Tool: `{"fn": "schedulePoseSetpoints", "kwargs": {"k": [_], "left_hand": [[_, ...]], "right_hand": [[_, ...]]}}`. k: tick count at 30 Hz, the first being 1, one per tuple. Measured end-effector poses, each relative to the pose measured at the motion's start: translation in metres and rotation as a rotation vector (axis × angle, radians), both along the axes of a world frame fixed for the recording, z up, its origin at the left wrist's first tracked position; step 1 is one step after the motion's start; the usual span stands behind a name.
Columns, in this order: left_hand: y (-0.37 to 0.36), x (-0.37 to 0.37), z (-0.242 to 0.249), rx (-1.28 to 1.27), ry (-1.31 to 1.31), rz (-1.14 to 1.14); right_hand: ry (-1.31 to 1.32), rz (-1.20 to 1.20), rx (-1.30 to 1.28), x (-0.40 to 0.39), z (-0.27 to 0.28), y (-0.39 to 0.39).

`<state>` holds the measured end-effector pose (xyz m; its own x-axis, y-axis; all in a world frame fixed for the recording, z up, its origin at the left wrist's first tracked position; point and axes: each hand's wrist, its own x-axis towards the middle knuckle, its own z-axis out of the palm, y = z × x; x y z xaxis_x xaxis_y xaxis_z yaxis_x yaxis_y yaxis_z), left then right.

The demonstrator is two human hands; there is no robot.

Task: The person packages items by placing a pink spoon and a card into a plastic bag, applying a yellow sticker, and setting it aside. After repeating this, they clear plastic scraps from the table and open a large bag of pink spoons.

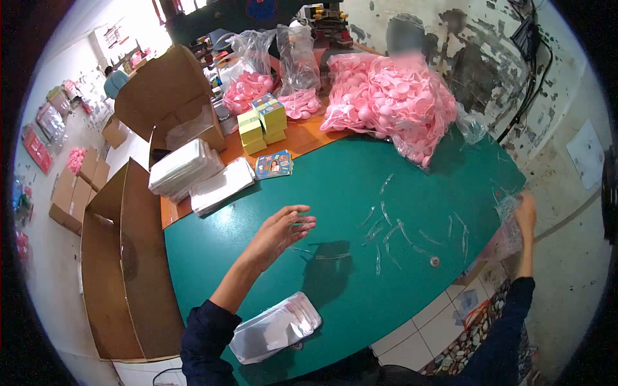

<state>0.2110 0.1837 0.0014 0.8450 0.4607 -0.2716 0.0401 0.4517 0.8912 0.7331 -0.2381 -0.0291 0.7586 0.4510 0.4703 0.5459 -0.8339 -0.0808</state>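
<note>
My left hand (278,237) hovers over the green tabletop (270,193), fingers loosely apart with nothing in them; its shadow falls on the table. A stack of clear flat plastic sleeves (277,328) lies below it, near my body. At the table's right edge, my right hand (526,215) is closed on a crumpled clear plastic bag (510,225), which hangs over the side; the fingertips are partly hidden. Several thin clear plastic strips (389,231) are scattered between the hands.
A large bag of pink spoon-like pieces (393,96) stands at the back. Left of it are yellow card stacks (261,125), a printed card pile (273,164) and white sleeve packs (187,168). Cardboard boxes (132,270) stand at the left. A person (116,82) is far off.
</note>
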Motion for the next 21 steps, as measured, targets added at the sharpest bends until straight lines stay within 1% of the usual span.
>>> {"fn": "schedulePoseSetpoints", "kwargs": {"k": [1, 2, 3, 4, 5, 8, 10, 11, 12, 13, 15, 17, 18, 19, 20, 21], "left_hand": [[-0.001, 0.000, 0.002, 0.064, 0.008, -0.022], [0.002, -0.001, -0.003, 0.373, 0.100, -0.074], [0.007, -0.006, -0.013, 0.683, 0.187, -0.128], [0.012, -0.012, -0.018, 0.996, 0.271, -0.182], [0.017, -0.023, -0.018, 1.226, 0.368, -0.284], [0.018, -0.054, -0.043, 1.739, 0.751, -0.416], [0.029, -0.054, -0.070, 1.682, 0.673, -0.376], [0.027, -0.044, -0.072, 1.675, 0.622, -0.353], [0.020, -0.035, -0.073, 1.660, 0.574, -0.339], [0.014, -0.014, -0.069, 1.713, 0.524, -0.370], [-0.006, 0.031, -0.070, 1.731, 0.362, -0.345], [-0.032, 0.074, -0.083, 1.688, 0.201, -0.268], [-0.043, 0.085, -0.081, 1.482, 0.066, -0.264], [-0.053, 0.094, -0.075, 1.271, -0.065, -0.258], [-0.060, 0.097, -0.067, 1.051, -0.190, -0.254], [-0.056, 0.093, -0.055, 1.007, -0.233, -0.254]], "right_hand": [[-0.030, 0.395, 0.108, -0.056, 0.022, 0.037], [0.335, 0.577, 0.190, -0.109, 0.047, 0.074], [0.553, 0.635, 0.054, -0.149, 0.056, 0.094], [0.586, 0.731, -0.041, -0.182, 0.055, 0.112], [0.616, 0.828, -0.136, -0.203, 0.052, 0.119], [0.381, 0.561, -0.418, -0.209, 0.014, 0.119], [0.289, 0.597, -0.361, -0.216, -0.014, 0.126], [0.244, 0.615, -0.334, -0.221, -0.023, 0.132], [0.308, 0.707, -0.302, -0.234, -0.024, 0.146], [0.367, 0.799, -0.267, -0.249, -0.022, 0.167], [0.390, 0.939, -0.178, -0.274, -0.030, 0.202], [0.761, 1.162, 0.136, -0.286, -0.031, 0.231], [0.941, 1.263, 0.304, -0.285, -0.028, 0.242], [1.146, 1.187, 0.441, -0.281, -0.010, 0.242], [1.067, 1.138, 0.457, -0.260, 0.001, 0.240], [0.991, 1.081, 0.472, -0.228, 0.010, 0.231]]}}
